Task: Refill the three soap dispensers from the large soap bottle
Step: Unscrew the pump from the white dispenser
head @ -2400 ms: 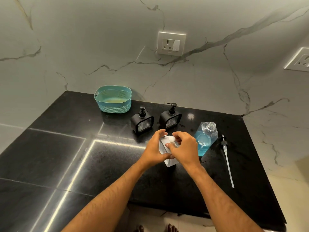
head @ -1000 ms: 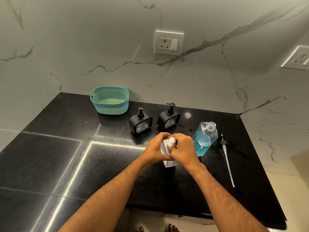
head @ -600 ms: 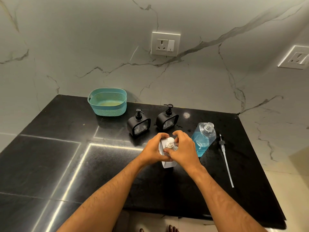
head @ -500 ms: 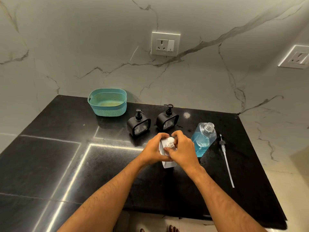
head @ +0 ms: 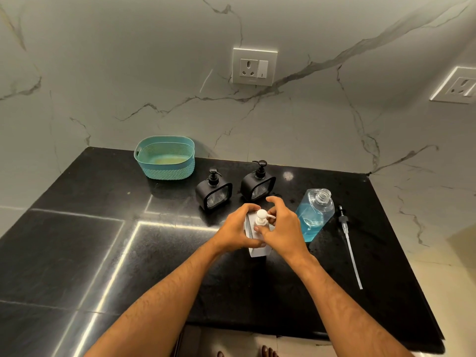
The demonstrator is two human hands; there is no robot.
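Observation:
A white soap dispenser stands on the black counter in the middle. My left hand grips its body from the left. My right hand curls round its white pump head, thumb at the pump's collar. Two black dispensers, one on the left and one on the right, stand just behind with pumps on. The large clear soap bottle, uncapped and part full of blue soap, stands to the right. Its pump with a long tube lies on the counter beside it.
A teal perforated basket sits at the back left by the marble wall. A wall socket is above the counter, and another socket is on the right wall. The counter's front edge is near my arms.
My right hand's fingers have shifted round the white pump head, whose spout now shows pointing right. The left hand keeps its hold on the dispenser body. The view has drifted slightly.

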